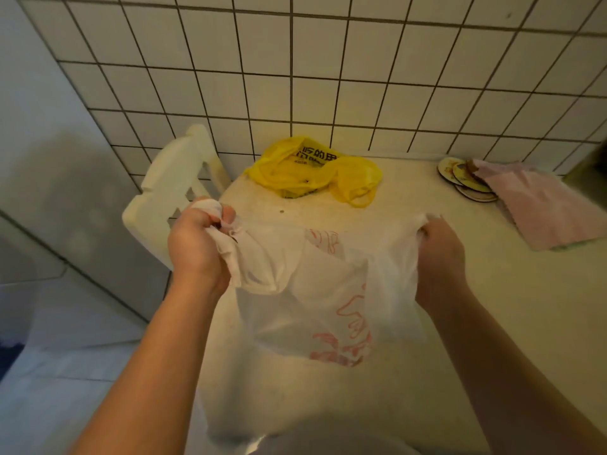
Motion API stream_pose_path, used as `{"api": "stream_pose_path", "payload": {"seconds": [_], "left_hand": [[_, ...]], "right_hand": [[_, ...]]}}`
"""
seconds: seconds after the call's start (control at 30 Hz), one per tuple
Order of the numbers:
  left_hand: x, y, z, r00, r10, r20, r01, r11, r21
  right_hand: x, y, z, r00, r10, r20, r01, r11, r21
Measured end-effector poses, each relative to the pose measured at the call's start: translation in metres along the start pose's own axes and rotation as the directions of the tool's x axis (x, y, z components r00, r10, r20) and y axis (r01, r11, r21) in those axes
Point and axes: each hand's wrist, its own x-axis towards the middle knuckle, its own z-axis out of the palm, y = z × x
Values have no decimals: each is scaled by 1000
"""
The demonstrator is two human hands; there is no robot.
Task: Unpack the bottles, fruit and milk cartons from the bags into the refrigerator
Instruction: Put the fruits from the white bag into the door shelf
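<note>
A thin white plastic bag [315,300] with red print hangs stretched between my two hands above the pale countertop [443,323]. My left hand [197,244] is clenched on the bag's left handle, bunched in the fist. My right hand [440,251] grips the bag's right edge. The bag looks flat, and nothing shows through it. A crumpled yellow plastic bag [312,169] with dark print lies collapsed at the back of the counter by the tiled wall. No bottles, fruit or cartons are in view.
A white plastic chair back [174,188] stands against the counter's left edge. A pink cloth [538,205] and several round coasters [460,175] lie at the back right. The grey surface [49,159] at left may be the refrigerator. Tiled wall behind.
</note>
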Motion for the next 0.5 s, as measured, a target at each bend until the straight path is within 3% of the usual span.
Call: {"api": "stream_pose_path", "payload": {"seconds": [0.1, 0.17, 0.23, 0.33, 0.4, 0.43, 0.5], "left_hand": [[12, -11, -19, 989, -142, -29, 141, 903, 406], [21, -24, -36, 973, -229, -37, 198, 735, 649], [26, -36, -52, 974, -226, -7, 132, 545, 828], [30, -39, -64, 981, -193, 32, 3, 176, 984], [30, -37, -65, 981, -193, 17, -27, -51, 998], [27, -35, -62, 987, -158, 15, -39, -152, 988], [21, -34, -56, 996, 32, 82, -72, -251, 965]], "right_hand": [[8, 23, -12, 999, 24, -36, -28, 994, -102], [15, 31, -22, 996, 2, -94, -12, 994, -105], [19, 37, -30, 992, 5, -130, -31, 978, -207], [22, 41, -38, 995, 61, -74, -82, 943, -323], [18, 38, -39, 999, -41, 10, 41, 885, -463], [14, 35, -37, 989, -136, 65, 149, 808, -569], [0, 18, -29, 918, -290, 269, 394, 619, -680]]}}
